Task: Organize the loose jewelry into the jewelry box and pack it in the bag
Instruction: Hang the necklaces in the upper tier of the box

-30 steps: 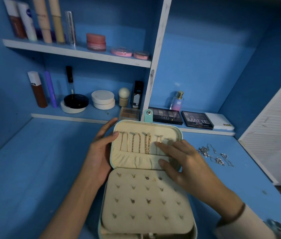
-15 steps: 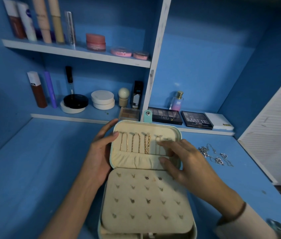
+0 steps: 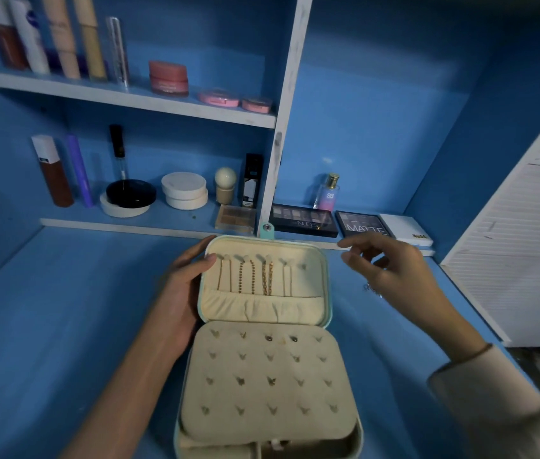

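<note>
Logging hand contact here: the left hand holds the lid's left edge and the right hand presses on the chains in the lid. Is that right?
Not quite. The left hand holds the lid's left edge, but the right hand is not on the chains: the head view shows it in the air to the lid's right, clear of it.

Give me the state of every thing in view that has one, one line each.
jewelry box: open, lid raised.
snap tab: unfastened, sticking up above the lid.
chains: hung on the lid's hooks, lower ends tucked in the pocket.
earring panel: flat over the base, a few studs in the top row.
left hand: grips the lid's left edge.
right hand: off the box, fingers relaxed, nothing visibly held.
perfume bottle: upright, capped.
</note>
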Demonstrator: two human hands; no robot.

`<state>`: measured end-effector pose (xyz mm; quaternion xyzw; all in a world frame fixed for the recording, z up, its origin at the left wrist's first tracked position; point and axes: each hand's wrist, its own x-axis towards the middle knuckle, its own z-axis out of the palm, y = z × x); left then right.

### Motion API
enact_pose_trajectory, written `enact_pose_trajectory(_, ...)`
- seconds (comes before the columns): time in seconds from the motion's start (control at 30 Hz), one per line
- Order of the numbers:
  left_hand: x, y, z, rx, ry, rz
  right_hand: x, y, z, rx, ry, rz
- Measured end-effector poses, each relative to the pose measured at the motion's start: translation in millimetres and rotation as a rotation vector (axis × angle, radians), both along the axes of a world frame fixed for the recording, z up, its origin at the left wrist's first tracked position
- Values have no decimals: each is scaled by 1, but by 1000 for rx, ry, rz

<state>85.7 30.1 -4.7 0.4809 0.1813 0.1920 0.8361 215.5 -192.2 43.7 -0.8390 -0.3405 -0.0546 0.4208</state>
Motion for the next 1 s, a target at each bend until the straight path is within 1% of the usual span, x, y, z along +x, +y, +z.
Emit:
enact_pose_trajectory(0.1, 1, 3, -4, 15, 31, 5, 21, -11, 2, -29, 19, -93)
enact_pose_trajectory(0.2, 2, 3, -5, 19, 39, 21, 37, -22, 2, -145, -3, -159)
enact_pose_trajectory(0.3, 3, 4, -7, 24, 44, 12, 50, -29, -3, -351, -62, -176)
enact_pose_trajectory(0.43, 3, 6, -8, 6, 56, 10, 61, -32, -17, -675, -31, -239)
enact_pose_trajectory(0.5, 3, 6, -8, 7, 56, 11, 62, -32, -22, -759, -44, -281)
enact_pose_trajectory(0.67, 3, 6, -8, 7, 50, -2, 62, -29, -28, -804, -6, -352)
enact_pose_trajectory(0.83, 3, 6, -8, 5, 41, -11, 62, -29, -33, -753, 10, -342)
enact_pose_trajectory(1.0, 3, 6, -8, 3, 42, -19, 61, -30, -33, -651, 4, -343)
